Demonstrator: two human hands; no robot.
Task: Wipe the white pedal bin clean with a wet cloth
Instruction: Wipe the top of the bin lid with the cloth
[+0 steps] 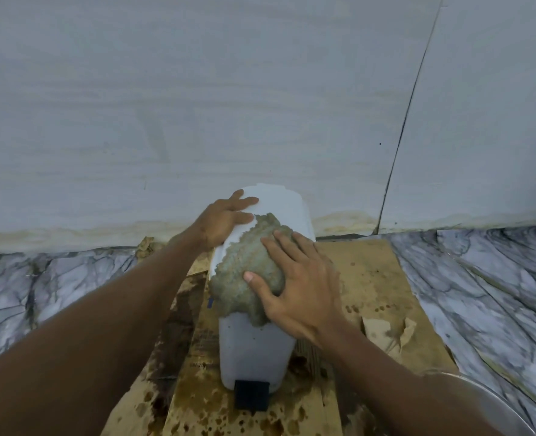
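Pale grey wall panels (197, 105) filled the background, with a dark seam running down the right side and yellowish staining along the bottom edge where they met a veined marble floor (487, 284). Flattened cardboard (370, 278), blotched with dark wet spots, lay on that floor with its far edge close to the wall. The white pedal bin (254, 347) stood upright near the middle of the cardboard, its black pedal (251, 394) pointing toward the cardboard's near edge.

A grey-green cloth (244, 272), crumpled and damp-looking, lay draped over the near part of the bin's lid and hung a little way down its front. The right hand (298, 287) lay flat on the cloth with fingers spread, pressing it against the lid rather than gripping it. The left hand (222, 220) rested open on the lid's far left corner, fingers extended across the white plastic and just touching the cloth's far edge.

A curved metal rim (493, 401), probably a basin, showed past the cardboard's near right corner.
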